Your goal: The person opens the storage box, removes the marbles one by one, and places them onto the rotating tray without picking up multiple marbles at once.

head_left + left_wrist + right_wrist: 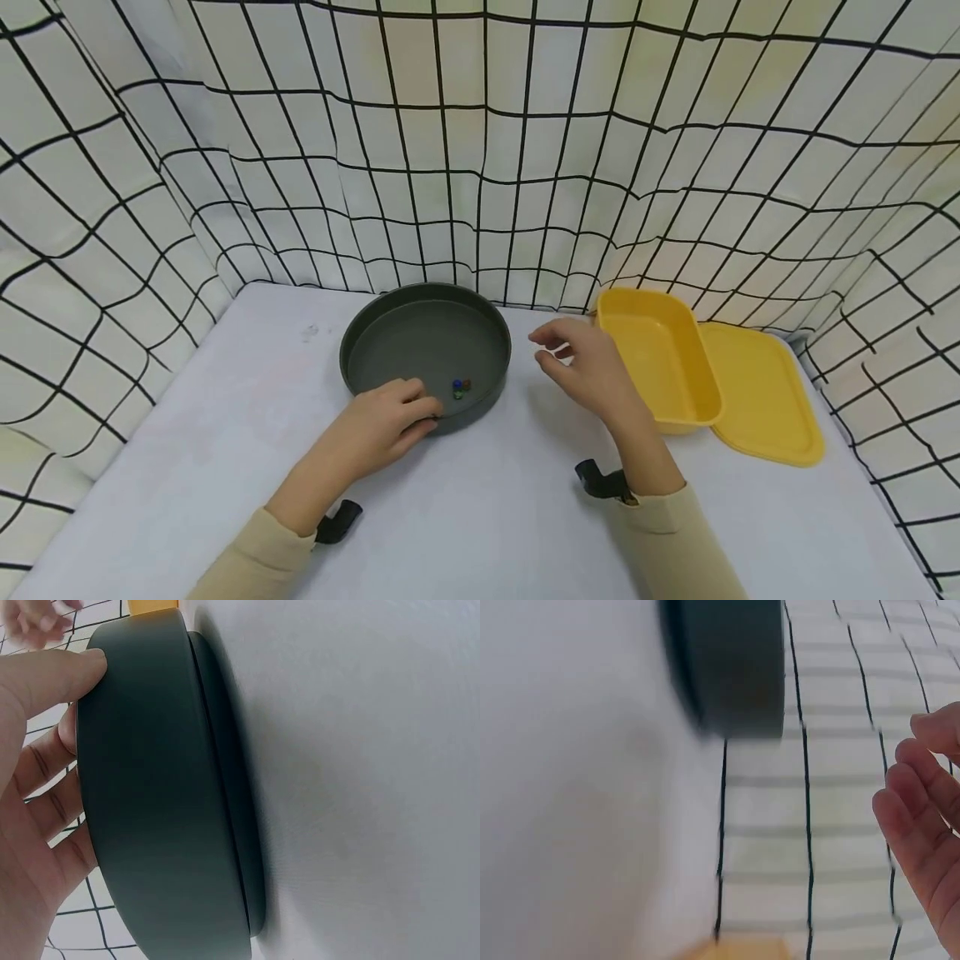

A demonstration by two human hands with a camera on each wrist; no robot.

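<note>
A round dark green pan [420, 333] sits on the white table. Inside it, near the front right wall, lie a blue bead [457, 384], a green bead [458, 395] and a reddish-brown bead [467, 385]; they are too small to tell more. My left hand [386, 425] grips the pan's near rim. In the left wrist view its thumb [90, 667] presses the outer wall while the other fingers reach over the inside. Between the pan and a yellow box, my right hand [581, 367] hovers with loosely bent fingers [911, 802], holding nothing.
The open yellow box [660, 358] stands at the right, with a flat yellow lid [772, 400] beside it. White cloth walls with a black grid [480, 142] rise at the back and both sides of the table [465, 533].
</note>
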